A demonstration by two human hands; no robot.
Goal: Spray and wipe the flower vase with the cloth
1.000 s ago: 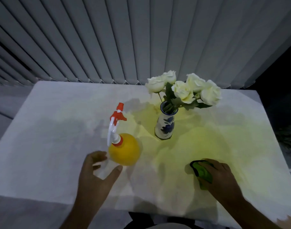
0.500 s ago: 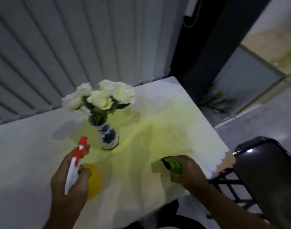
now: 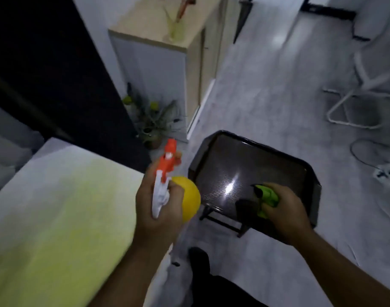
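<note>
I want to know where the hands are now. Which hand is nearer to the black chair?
Right. The right hand, gripping the green cloth, is over the black chair seat. The left hand, holding the spray bottle, is beside the chair's left edge, by the table.

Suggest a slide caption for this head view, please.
Left hand holds spray bottle, right hand grips green cloth.

You'll find no readable text, label, brand or number anywhere here. The spray bottle (image 3: 185, 198) in your left hand (image 3: 158, 209) shows none.
</note>
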